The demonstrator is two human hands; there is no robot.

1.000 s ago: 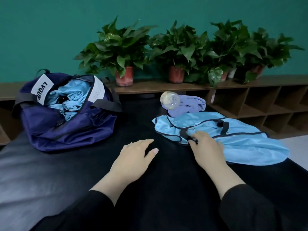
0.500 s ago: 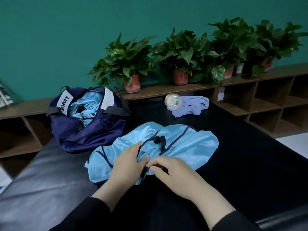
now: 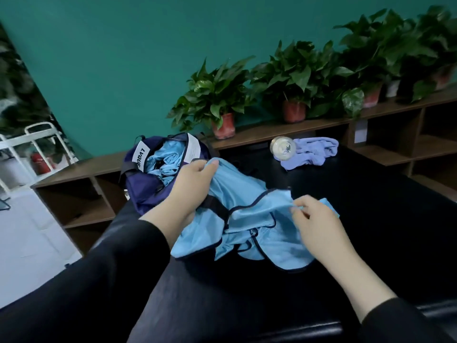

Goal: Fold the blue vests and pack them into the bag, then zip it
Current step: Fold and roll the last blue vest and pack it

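2 hands are on 1 blue vest (image 3: 249,219) in the head view, the only view we have. Our left hand (image 3: 191,185) grips an upper edge of the fabric, fingers curled round it and lifted off the black table (image 3: 371,219), while our right hand (image 3: 314,219) pinches another edge lower and to the right. We judge this spread grip is meant to pull the crumpled cloth open so its dark-trimmed edges can be lined up for a fold; the lower part of the vest rests bunched on the table.

Just behind the left hand sits the navy bag (image 3: 148,189), its mouth open and facing us, with light blue folded vests (image 3: 164,162) already inside. We take that open mouth as kept ready for the next piece; the zip is not yet closed.

For room, the table surface to the right of the vest and in front of us lies bare and dark, enough, we think, to lay the vest flat. Farther back, a clear bottle (image 3: 283,147) touches a purple cloth (image 3: 314,152), well apart from our hands. The table's left edge runs close beside the bag, so we would fold toward the right.
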